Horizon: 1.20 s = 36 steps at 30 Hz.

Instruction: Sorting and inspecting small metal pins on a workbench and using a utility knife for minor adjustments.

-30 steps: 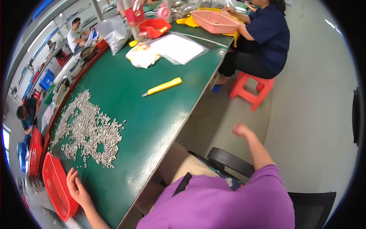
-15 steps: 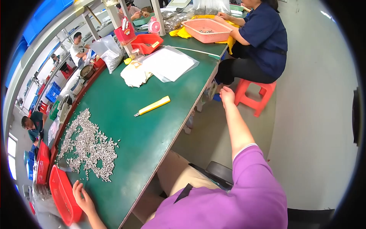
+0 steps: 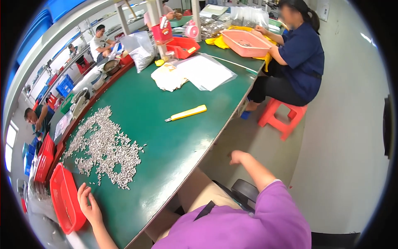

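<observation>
Small silvery metal cylinders [image 3: 105,145] lie loosely spread over the left of the green table [image 3: 166,153]. My left hand [image 3: 90,205] hovers or rests at the near side of them, beside a red plastic basket [image 3: 71,227]; its fingers are stretched and nothing is in them. A few small pieces show inside that basket. My right hand [image 3: 239,157] hangs past the table's right edge with its fingers curled closed, and I see nothing in it. Farther up the table lies a yellow-handled cutter knife [image 3: 188,113], touched by neither hand.
White sheets [image 3: 209,72], a cream cloth [image 3: 169,77] and a red bin [image 3: 182,46] lie at the far end. A filled clear bag [image 3: 141,53] stands at the left ledge. At right, a co-worker [image 3: 300,62] on a red stool [image 3: 284,118] handles a pink basket [image 3: 246,43].
My right hand has drawn back toward me and lower beside the table. My left hand stays by the red basket. The view has shifted, so the table appears farther right.
</observation>
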### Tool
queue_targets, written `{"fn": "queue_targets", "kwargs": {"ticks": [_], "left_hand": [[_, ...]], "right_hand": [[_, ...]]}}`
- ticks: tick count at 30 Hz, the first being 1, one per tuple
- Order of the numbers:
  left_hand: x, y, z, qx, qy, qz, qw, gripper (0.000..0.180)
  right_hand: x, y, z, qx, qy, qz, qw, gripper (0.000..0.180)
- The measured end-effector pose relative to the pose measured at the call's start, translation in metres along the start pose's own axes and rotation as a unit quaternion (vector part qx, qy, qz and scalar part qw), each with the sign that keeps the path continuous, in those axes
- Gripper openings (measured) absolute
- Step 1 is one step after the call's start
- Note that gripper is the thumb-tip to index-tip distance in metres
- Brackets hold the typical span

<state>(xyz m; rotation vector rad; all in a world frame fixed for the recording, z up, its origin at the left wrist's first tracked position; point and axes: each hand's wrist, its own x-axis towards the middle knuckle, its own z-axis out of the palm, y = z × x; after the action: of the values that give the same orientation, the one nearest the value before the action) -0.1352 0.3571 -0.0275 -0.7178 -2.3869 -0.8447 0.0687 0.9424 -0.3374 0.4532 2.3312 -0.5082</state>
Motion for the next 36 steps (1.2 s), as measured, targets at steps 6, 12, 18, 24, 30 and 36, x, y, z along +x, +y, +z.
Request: {"fn": "queue_targets", "kwargs": {"ticks": [6, 12, 18, 24, 30, 36], "left_hand": [[0.003, 0.003, -0.004, -0.082, 0.017, -0.035, 0.996, 0.018], [-0.01, -0.029, -0.011, -0.034, 0.035, -0.044, 0.998, 0.018], [0.003, -0.015, -0.007, -0.091, 0.047, -0.059, 0.993, 0.019], [-0.003, -0.011, -0.011, -0.042, 0.07, -0.078, 0.994, 0.016], [-0.011, -0.016, -0.02, -0.045, 0.108, -0.053, 0.992, 0.015], [-0.007, -0.01, -0.01, -0.036, 0.104, -0.068, 0.992, 0.013]], "right_hand": [[0.008, -0.063, -0.041, 0.271, 0.278, -0.151, 0.909, 0.037], [-0.028, -0.192, -0.055, -0.03, 0.31, -0.243, 0.919, 0.047], [-0.002, -0.125, -0.021, 0.064, 0.347, -0.111, 0.929, 0.033], [-0.029, -0.126, -0.017, 0.275, 0.411, -0.063, 0.867, 0.022], [-0.027, -0.149, -0.023, 0.17, 0.355, -0.084, 0.915, 0.033], [0.033, -0.12, -0.015, -0.1, 0.51, -0.19, 0.833, 0.041]]}}
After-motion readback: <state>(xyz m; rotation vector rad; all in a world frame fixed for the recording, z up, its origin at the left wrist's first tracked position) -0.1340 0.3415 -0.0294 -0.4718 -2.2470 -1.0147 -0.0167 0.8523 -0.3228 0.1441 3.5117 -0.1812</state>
